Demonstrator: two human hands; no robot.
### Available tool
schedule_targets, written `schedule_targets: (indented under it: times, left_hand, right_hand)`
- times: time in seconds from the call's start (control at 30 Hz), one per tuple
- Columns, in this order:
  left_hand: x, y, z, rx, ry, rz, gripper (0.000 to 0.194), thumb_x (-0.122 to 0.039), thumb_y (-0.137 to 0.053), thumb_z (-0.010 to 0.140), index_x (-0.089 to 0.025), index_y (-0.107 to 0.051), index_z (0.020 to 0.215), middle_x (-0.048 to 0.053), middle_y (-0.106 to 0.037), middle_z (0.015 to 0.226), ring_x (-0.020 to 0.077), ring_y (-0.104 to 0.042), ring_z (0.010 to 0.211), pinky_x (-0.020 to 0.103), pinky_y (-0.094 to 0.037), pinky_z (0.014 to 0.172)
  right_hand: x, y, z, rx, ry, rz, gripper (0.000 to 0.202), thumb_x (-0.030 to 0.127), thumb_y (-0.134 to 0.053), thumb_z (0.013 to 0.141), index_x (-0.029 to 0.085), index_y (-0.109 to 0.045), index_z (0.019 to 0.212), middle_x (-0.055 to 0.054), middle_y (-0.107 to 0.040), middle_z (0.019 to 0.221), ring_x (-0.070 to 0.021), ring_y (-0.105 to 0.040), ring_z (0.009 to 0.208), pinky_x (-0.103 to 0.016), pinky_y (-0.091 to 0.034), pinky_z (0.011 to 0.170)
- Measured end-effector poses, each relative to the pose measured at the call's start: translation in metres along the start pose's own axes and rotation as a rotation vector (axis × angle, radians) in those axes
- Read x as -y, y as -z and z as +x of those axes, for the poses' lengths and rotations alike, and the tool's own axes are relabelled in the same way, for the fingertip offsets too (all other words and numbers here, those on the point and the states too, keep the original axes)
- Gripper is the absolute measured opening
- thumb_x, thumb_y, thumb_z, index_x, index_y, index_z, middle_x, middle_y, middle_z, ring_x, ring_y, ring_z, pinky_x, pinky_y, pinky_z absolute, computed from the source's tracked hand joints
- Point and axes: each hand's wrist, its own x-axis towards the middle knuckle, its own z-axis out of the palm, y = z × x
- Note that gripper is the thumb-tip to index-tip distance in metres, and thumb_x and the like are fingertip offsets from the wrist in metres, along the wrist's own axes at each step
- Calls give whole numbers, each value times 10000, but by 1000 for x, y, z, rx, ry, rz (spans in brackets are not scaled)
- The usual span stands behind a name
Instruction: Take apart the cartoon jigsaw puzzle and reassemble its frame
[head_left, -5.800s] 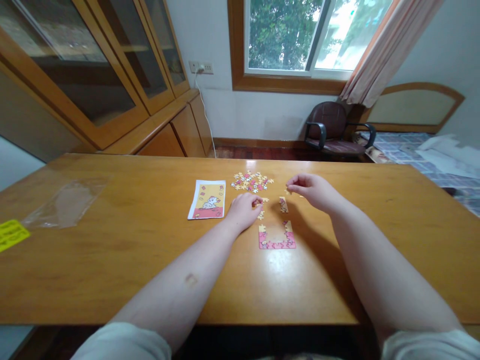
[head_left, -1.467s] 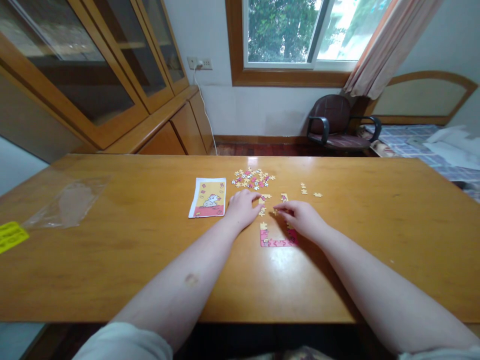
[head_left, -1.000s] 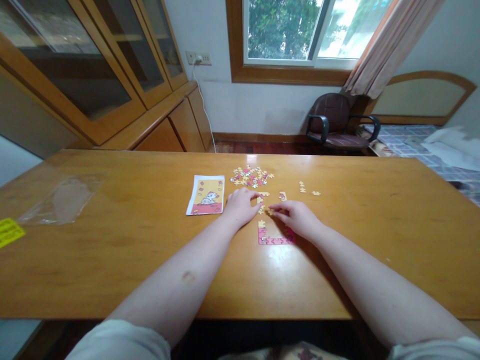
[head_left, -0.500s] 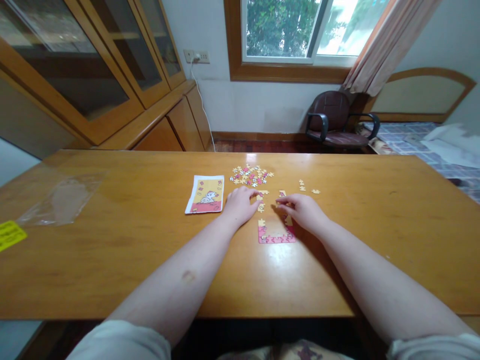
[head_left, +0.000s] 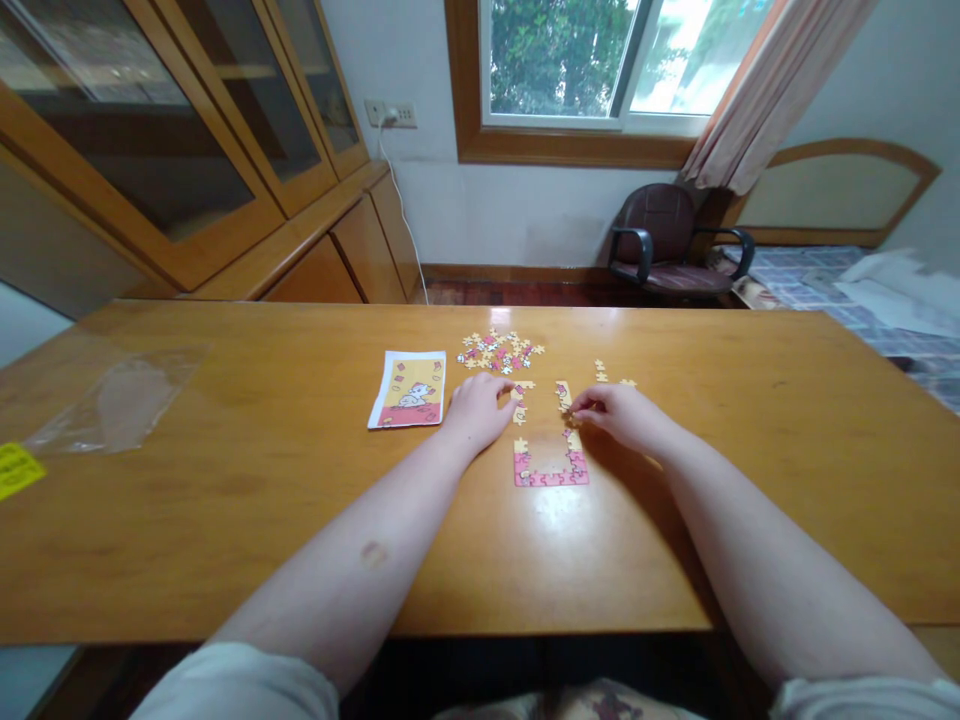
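Observation:
My left hand (head_left: pixel 480 410) rests on the table, index finger and thumb apart, touching the left side of a jigsaw puzzle border. My right hand (head_left: pixel 621 415) is closed in a pinch on a small yellowish puzzle piece (head_left: pixel 568 416) at the border's right side. Pink pieces form the bottom row (head_left: pixel 551 479) of the border. Yellow pieces (head_left: pixel 528 385) lie at its upper left, with gaps between some parts. Beyond the hands is a pile of loose puzzle pieces (head_left: pixel 500 352).
A picture card (head_left: pixel 409 390) showing a white animal lies left of my left hand. A few yellow pieces (head_left: pixel 601 371) sit beyond my right hand. Clear plastic wrapping (head_left: pixel 127 400) and a yellow label (head_left: pixel 19 470) are at the left. An armchair (head_left: pixel 664 240) stands behind the table.
My right hand has shifted slightly right and its fingertips have come together at the border's right side. More of that side shows now. My left hand has stayed in place.

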Motion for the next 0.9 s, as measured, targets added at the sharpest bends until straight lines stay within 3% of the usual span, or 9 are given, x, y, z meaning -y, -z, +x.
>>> schedule_targets:
  times: [0.07,0.13,0.23,0.33,0.53,0.9]
  left_hand:
    - [-6,3,-3,-16,-36,7,285,-343,-516,871,-233,-690,1069,67,-659,1008,232,-588,969,358,-461,853]
    - [-15,8,-10,12,-156,12,269,-304,-490,882,-235,-700,1035,61,-665,983,221,-586,963,360,-442,881]
    - [-31,15,-22,229,-459,31,285,-331,-479,893,-276,-693,1072,46,-675,917,216,-592,916,362,-428,852]
    - [-41,17,-31,309,-581,104,341,-404,-466,899,-314,-647,1175,54,-657,908,228,-580,895,380,-409,839]
    - [-41,9,-33,336,-560,178,473,-505,-453,883,-333,-546,1313,82,-602,991,260,-537,940,411,-381,870]
    - [-40,6,-33,377,-509,157,505,-537,-455,871,-357,-519,1338,82,-558,1015,272,-490,986,426,-361,915]
  right_hand:
    - [-2,-2,1,34,0,48,140,221,-600,787,197,-734,822,-41,-740,823,-165,-643,730,-262,-473,696]
    - [-4,-3,3,56,13,89,146,231,-603,789,201,-739,832,-38,-743,824,-166,-648,732,-264,-478,706]
    - [-8,-6,6,61,42,101,147,248,-612,790,208,-745,837,-31,-745,820,-169,-652,731,-269,-487,705]
    - [-11,-9,8,61,48,114,136,246,-623,787,210,-746,832,-27,-748,840,-170,-658,747,-270,-492,718]
    - [-7,-12,8,69,51,112,130,217,-622,793,202,-745,834,-19,-739,825,-161,-653,754,-255,-482,723]
    - [-8,-13,11,9,187,-44,111,182,-633,800,200,-741,823,-43,-678,870,-162,-626,819,-279,-473,812]
